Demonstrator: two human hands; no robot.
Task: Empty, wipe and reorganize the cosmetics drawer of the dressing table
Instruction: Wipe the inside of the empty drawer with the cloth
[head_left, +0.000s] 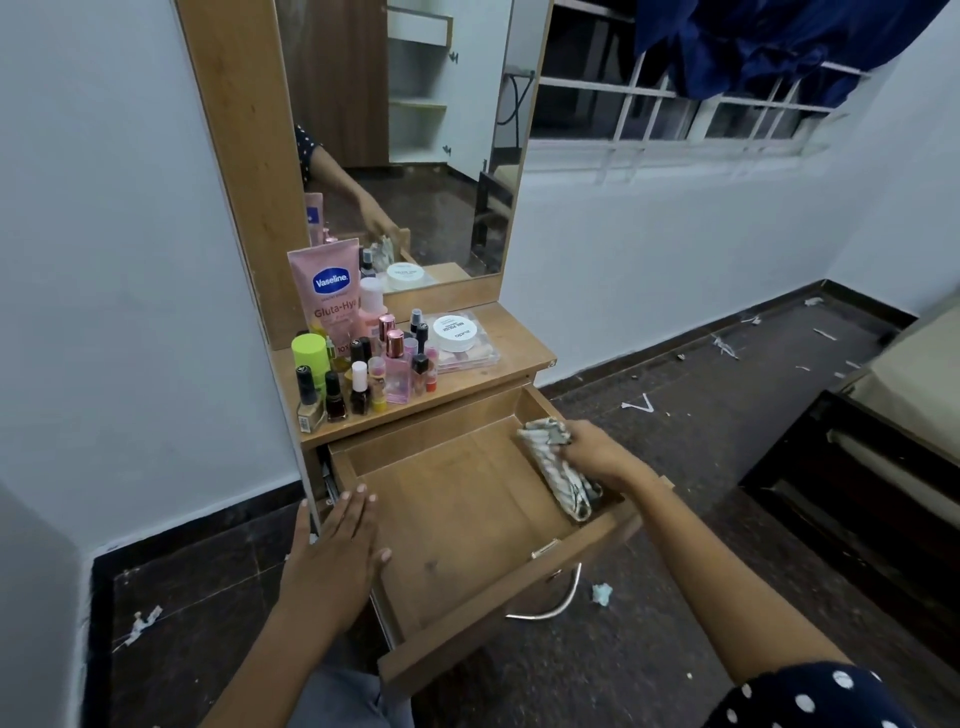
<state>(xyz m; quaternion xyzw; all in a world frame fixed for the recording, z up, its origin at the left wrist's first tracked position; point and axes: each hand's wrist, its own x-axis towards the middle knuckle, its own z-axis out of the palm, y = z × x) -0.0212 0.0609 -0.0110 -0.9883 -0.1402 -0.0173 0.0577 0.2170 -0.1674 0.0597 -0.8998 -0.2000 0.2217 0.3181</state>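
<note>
**Cloth in the pulled-out drawer, cosmetics on the tabletop**

The right hand (597, 452) grasps a bunched striped cloth (558, 467), fingers curled over its top, and holds it down against the floor of the drawer (457, 499) at the drawer's right side wall. The cloth trails from near the back right corner toward the front panel. The left hand (337, 551) lies flat and released, fingers straight and together, resting on the drawer's left side edge with the thumb reaching in over the drawer floor.

The drawer is pulled well out of the dressing table (519, 338), and apart from the cloth its wooden floor is bare. A metal handle (550, 605) curves below its front panel.

On the tabletop above, the cosmetics stand crowded at the left: a tall pink lotion tube (327, 291) at the back, a lime-green capped bottle (310, 353) beside it, several dark nail polish bottles (335, 397) along the front edge, and pink perfume bottles (397, 371) in the middle. To their right a clear flat case (478, 353) lies with a round white tub (456, 332) on top.

A mirror (415, 156) rises behind the tabletop. Scraps of paper (602, 592) are scattered on the dark floor (675, 519). A barred window (701, 114) with a blue curtain (753, 41) is on the far wall.
</note>
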